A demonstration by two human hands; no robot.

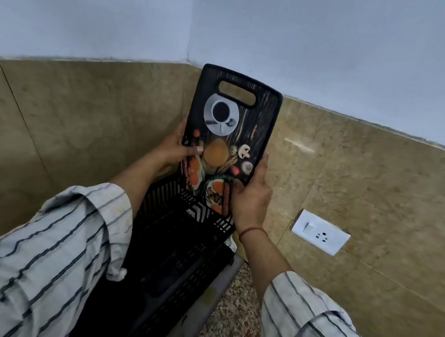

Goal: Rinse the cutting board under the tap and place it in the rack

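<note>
A speckled stone counter (231, 319) is running into a corner of tan marble backsplash (369, 174); striped sleeves (54, 250) are reaching forward over a black slatted rack (177, 255); the left hand (172, 151) and right hand (252, 195) are both gripping the printed cutting board (233, 140) by its side edges, holding it upright, handle slot uppermost, its lower end at the rack's far end; a white wall socket (320, 235) is sitting to the right.
</note>
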